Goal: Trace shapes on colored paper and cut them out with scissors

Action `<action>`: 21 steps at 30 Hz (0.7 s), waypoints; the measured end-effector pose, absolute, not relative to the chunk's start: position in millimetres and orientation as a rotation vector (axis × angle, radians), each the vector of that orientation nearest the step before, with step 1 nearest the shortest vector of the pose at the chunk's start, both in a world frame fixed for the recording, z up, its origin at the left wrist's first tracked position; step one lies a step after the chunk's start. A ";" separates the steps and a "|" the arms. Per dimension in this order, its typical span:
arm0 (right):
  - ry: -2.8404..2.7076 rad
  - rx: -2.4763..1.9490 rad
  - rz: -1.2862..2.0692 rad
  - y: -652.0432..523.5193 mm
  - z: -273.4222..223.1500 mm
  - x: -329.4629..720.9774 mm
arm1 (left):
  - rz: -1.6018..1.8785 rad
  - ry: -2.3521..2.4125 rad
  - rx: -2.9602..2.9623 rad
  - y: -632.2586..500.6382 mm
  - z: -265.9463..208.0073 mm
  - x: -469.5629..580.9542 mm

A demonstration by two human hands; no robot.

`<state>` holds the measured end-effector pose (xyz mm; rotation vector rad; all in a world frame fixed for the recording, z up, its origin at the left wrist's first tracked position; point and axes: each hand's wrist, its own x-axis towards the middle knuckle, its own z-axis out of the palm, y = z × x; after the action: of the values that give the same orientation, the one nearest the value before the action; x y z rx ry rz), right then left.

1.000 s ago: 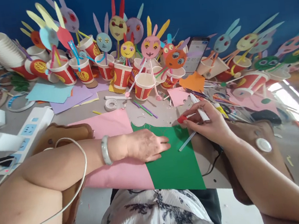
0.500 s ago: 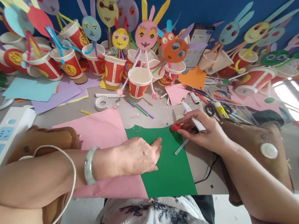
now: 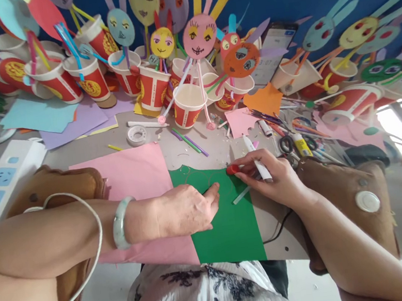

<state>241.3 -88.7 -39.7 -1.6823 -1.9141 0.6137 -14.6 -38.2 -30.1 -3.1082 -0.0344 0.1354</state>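
A sheet of green paper (image 3: pixel 229 235) lies at the table edge, with faint round outlines near its top. My left hand (image 3: pixel 189 208) rests on it, fingers stretched out and pressing down, holding nothing. At the upper right corner of the green paper, my right hand (image 3: pixel 277 173) pinches a small red round piece (image 3: pixel 231 169), like a cap, between thumb and fingertips. A white marker (image 3: pixel 256 158) is tucked between the same hand's fingers. A pale thin strip (image 3: pixel 241 195) lies under the right hand. Pink paper (image 3: pixel 126 172) spreads beneath my left forearm.
Red paper cups (image 3: pixel 190 105) with paper faces stand along the back. A tape roll (image 3: pixel 136 135), straws (image 3: pixel 190 142), a glue stick (image 3: pixel 301 145) and scissors (image 3: pixel 286 144) lie about. A power strip (image 3: pixel 6 179) is at left; brown cushions (image 3: pixel 342 201) flank the paper.
The view has shifted slightly. My right hand with the red piece and marker has barely moved, and my left hand stays pressed on the green paper.
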 end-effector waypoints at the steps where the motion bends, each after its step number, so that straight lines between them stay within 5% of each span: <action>1: -1.919 -1.683 0.610 -88.6 -39.3 241.0 | 0.136 -0.037 -3.109 -38.5 -30.6 -14.6; 21: -1.978 -1.695 0.586 -89.6 -31.7 235.8 | 0.130 -0.044 -3.110 -38.4 -29.8 -15.3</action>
<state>235.8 -89.6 -31.7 -1.6950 -1.9784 0.5861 -15.3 -38.4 -29.8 -3.1099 -0.0438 0.1298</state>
